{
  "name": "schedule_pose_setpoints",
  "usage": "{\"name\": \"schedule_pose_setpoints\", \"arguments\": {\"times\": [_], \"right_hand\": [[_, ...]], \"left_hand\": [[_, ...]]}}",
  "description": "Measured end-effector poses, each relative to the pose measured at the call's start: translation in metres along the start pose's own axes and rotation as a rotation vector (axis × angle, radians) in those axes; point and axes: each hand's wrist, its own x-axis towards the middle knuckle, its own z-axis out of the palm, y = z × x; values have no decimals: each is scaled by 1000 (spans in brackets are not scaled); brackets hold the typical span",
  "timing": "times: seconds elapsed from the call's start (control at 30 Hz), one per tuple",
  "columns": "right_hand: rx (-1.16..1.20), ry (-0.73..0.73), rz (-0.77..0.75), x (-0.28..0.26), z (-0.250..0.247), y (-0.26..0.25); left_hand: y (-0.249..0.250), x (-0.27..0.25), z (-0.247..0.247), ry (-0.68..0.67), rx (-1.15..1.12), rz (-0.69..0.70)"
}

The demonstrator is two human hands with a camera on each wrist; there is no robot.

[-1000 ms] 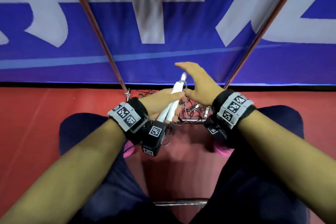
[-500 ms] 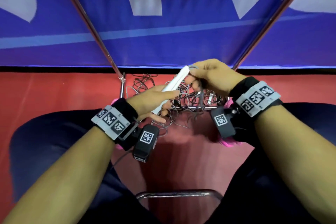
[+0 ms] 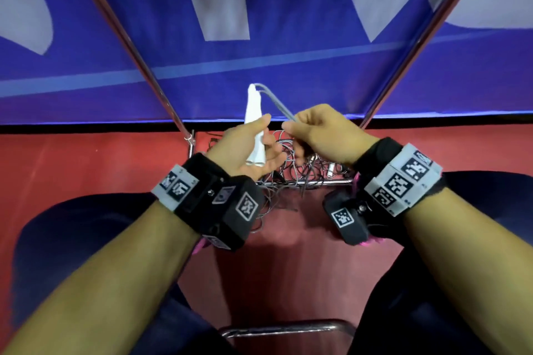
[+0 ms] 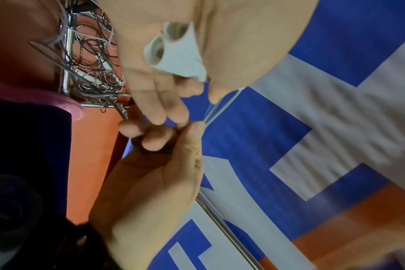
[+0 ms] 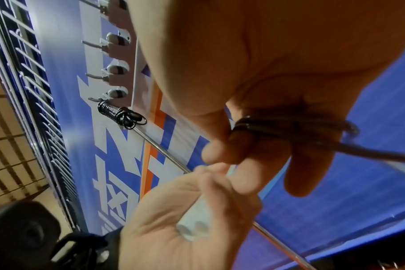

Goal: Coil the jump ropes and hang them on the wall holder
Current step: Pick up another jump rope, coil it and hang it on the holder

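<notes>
Left hand [image 3: 248,153]: fingers [image 4: 155,106] curled round two white handles [image 3: 253,112] held side by side, thumb pressed along them. Handles' long axis near upright, tipped a little away from the person. Cord ends point up, clear above the fingertips; open butt ends point down at the heel of the palm.

Twin cords [image 3: 277,101] leave the handle tops, arc over and slope down to the right.

Right hand [image 3: 323,135]: thumb and forefinger pinch both cords just beside the left fingertips. Other fingers curled; in the right wrist view a turn of cord lies looped across them.

Below both sets of fingers, a tangle of other ropes [image 3: 291,176] in a wire rack. The slack seems to drop into it.

Risks, as I judge them:
- Pulling slack may snag the tangle and drag other ropes up.
- A loose left grip lets the handles splay, so the coil starts uneven.
- Loops on the right fingers could cinch tight.

Wall holder [image 5: 118,60] is far beyond the fingers, one black coil [image 5: 118,114] already hung.
</notes>
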Motion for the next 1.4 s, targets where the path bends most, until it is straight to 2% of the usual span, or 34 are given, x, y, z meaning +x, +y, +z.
{"name": "schedule_pose_setpoints", "arguments": {"times": [0.1,0.27,0.4,0.5,0.7,0.87,0.97,1.07,1.3,1.4], "right_hand": [[-35,-59,25,-1,2,0],[61,-78,-13,-4,6,-9],[-347,-94,-94,-5,21,-2],[-449,-119,-110,-8,32,-2],[-298,-164,-136,-11,53,-1],[-111,-329,25,-15,62,4],[-64,-301,94,-16,58,8],[-220,-269,97,-17,46,9],[-574,-229,-49,-21,30,4],[-698,-191,-84,-24,21,0]], "left_hand": [[-7,12,10,40,-54,43],[-3,16,8,60,-104,87],[-1,17,10,144,-129,153],[-3,17,7,171,-183,190],[3,21,-7,185,-257,80],[16,19,-22,93,-262,53],[20,16,-24,122,-73,162],[18,15,-23,175,248,314],[9,8,-18,222,882,538],[5,7,-17,210,1144,558]]}}
